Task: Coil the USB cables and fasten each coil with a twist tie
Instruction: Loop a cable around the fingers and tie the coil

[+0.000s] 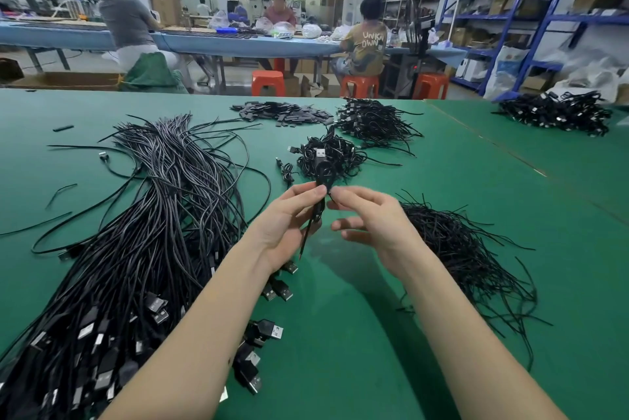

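Observation:
My left hand grips a coiled black USB cable upright above the green table; its silver plug points up. My right hand pinches a thin black twist tie at the coil's waist with thumb and forefinger, the other fingers loosely spread. One tie end hangs down below my left palm. A big bundle of loose black USB cables lies on the left. A heap of black twist ties lies on the right. Behind my hands sits a pile of tied coils.
A larger pile of cables and a stack of flat black pieces lie at the far edge. Another cable pile sits far right. Beyond the table, people sit at a blue bench near orange stools and blue shelves.

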The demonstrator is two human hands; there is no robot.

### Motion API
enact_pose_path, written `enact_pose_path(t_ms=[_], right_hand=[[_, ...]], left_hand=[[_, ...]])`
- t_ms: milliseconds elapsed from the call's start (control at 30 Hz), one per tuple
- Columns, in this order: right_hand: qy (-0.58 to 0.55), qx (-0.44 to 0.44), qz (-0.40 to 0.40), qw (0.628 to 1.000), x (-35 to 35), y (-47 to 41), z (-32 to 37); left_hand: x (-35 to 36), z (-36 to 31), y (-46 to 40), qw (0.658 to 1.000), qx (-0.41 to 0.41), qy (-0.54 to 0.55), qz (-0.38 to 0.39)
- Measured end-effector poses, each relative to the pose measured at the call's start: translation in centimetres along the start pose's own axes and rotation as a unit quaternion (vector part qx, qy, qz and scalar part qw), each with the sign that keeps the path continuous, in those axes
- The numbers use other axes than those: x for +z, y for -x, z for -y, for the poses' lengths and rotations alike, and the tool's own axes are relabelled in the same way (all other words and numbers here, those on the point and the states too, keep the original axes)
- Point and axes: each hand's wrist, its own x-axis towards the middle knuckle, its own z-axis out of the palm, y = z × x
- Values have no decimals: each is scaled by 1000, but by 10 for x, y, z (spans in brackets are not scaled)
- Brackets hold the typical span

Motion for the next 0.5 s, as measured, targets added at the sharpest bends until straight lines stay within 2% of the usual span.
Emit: enact_pose_path(t_ms=[33,67,100,133,167,233,267,300,333,367,400,433,467,500], right_hand=[[113,-99,-38,988,-2,0,-1],[222,-199,-64,953,-5,-1,-2],[322,-283,-72,901,-9,-1,-3],[396,-340,-74,850,-11,-1,-4],[436,-373,-78,815,-12,-1,-5],[453,-402,-98,790,-11,-1,-8],[438,-406,-103,795,-9,-1,-9],[403,-395,-99,819,-7,-1,-9],[344,-353,-87,866,-4,-1,-8],[251,-271,-69,927,-3,-1,-6],[109,-148,-41,982,-2,-2,-1],[-69,5,11,998,0,-1,4],[-233,133,52,962,1,0,7],[-327,196,68,922,1,1,8]], left_hand=[[0,0,0,1000,-4,1,-9],[-1,-1,0,1000,-8,4,-17],[-1,-1,0,1000,-12,8,-21],[-1,-1,0,1000,-16,13,-22],[-1,-1,1,999,-19,17,-20],[-1,-1,0,999,-22,23,-18],[-1,-1,0,999,-22,25,-18],[-1,-1,0,999,-21,26,-17],[-1,-1,0,1000,-16,22,-14],[0,0,0,1000,-11,15,-11],[0,0,0,1000,-5,7,-5],[1,0,0,1000,-2,2,2],[2,0,0,1000,1,2,9],[2,0,0,1000,2,4,12]])
